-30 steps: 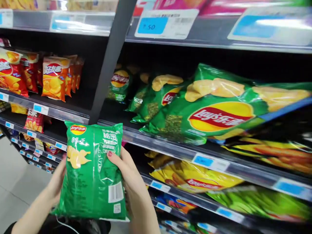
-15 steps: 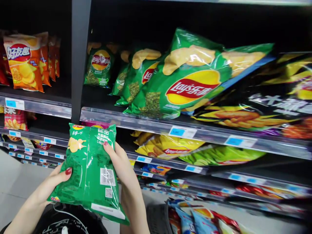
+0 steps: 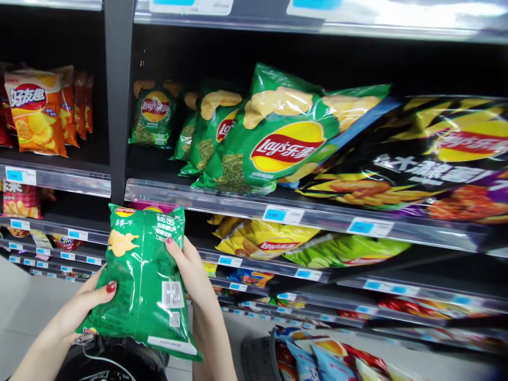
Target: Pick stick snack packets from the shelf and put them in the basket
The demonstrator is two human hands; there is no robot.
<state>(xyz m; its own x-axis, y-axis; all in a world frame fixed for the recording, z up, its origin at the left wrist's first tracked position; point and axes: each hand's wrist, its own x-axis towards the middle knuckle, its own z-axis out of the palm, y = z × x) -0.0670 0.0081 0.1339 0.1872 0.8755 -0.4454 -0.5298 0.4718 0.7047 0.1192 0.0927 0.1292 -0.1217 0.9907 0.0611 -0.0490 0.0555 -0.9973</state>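
A green bag of potato chips (image 3: 143,286) is held up at the lower left, its printed back with the barcode facing me. My left hand (image 3: 87,304) grips its left edge, the red-nailed thumb on the front side and the fingers mostly hidden behind. On the right edge, my right hand (image 3: 190,270) holds it the same way, thumb near the white text. Straight ahead on the shelf, a large green chip bag (image 3: 281,137) leans to the right, with smaller green bags (image 3: 210,132) beside it.
Black and yellow chip bags (image 3: 436,159) lie right on the same shelf; orange bags (image 3: 37,114) stand beyond the dark upright (image 3: 119,100). Yellow bags (image 3: 254,238) lie one shelf lower. A grey basket (image 3: 257,352) with several snack bags stands at the bottom, on the floor side.
The view has tilted up slightly and turned right, showing the shelf edge above and more of the black bags. Both hands keep hold of the green bag, nearly in place.
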